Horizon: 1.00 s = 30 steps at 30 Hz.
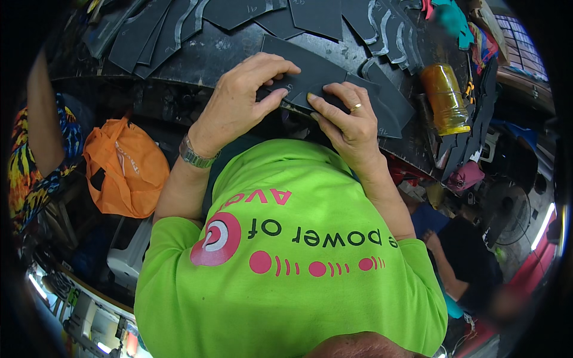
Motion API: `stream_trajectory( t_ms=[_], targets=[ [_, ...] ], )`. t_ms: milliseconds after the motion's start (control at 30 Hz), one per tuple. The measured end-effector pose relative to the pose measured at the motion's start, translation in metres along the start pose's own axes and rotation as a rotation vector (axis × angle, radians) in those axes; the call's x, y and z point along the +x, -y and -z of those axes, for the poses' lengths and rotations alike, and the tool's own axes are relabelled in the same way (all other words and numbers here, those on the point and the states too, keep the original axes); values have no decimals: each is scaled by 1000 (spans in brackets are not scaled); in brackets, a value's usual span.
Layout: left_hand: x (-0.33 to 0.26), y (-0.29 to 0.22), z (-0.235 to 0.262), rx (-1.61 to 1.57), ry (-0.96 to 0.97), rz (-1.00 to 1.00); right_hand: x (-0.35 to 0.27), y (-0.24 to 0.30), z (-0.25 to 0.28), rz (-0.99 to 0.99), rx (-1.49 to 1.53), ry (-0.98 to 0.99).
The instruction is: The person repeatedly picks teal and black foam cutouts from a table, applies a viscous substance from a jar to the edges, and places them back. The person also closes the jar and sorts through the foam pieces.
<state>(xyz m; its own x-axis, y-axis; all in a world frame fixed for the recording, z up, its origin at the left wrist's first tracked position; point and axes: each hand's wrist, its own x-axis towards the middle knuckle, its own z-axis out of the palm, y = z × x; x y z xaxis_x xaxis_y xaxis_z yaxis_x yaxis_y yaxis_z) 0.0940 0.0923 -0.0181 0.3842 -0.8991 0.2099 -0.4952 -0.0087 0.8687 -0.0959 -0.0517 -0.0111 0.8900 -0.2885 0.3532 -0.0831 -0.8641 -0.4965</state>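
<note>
A flat black sheet piece [319,71], like leather or synthetic sheet, lies at the table's near edge between my hands. My left hand [242,89] curls over its left part, thumb at the near edge and index finger bent across the top. At the same near edge, the thumb and fingers of my right hand [352,116] are bent and pressed onto the sheet. What the fingertips do beneath the edge is hidden. To the right, another black piece [391,110] with a chalk mark sits partly behind my right hand.
Several chalk-marked black pieces [239,12] cover the far side of the dark table [215,53]. A yellow-amber plastic jar [444,98] lies at the right. An orange bag [125,167] hangs at the left, beside a person's arm [46,119]. Another person [459,256] is at the lower right.
</note>
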Motion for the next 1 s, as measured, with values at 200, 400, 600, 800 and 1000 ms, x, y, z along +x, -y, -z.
stream_trajectory(
  t_ms=[200, 400, 600, 800, 1000],
  targets=[
    [-7, -5, 4, 125, 124, -142, -5, 3, 5, 20, -39, 61],
    [-27, -21, -6, 495, 316, -216, -19, 1, 9, -96, 290, -46],
    [-20, -30, -14, 628, 262, -217, -28, 5, 16, -140, -182, 93],
    [3, -30, -27, 715, 232, -279, -22, 8, 13, -144, -345, 144],
    [26, -30, -29, 682, 300, -289, -15, -3, 24, -191, -146, 110]
  ],
)
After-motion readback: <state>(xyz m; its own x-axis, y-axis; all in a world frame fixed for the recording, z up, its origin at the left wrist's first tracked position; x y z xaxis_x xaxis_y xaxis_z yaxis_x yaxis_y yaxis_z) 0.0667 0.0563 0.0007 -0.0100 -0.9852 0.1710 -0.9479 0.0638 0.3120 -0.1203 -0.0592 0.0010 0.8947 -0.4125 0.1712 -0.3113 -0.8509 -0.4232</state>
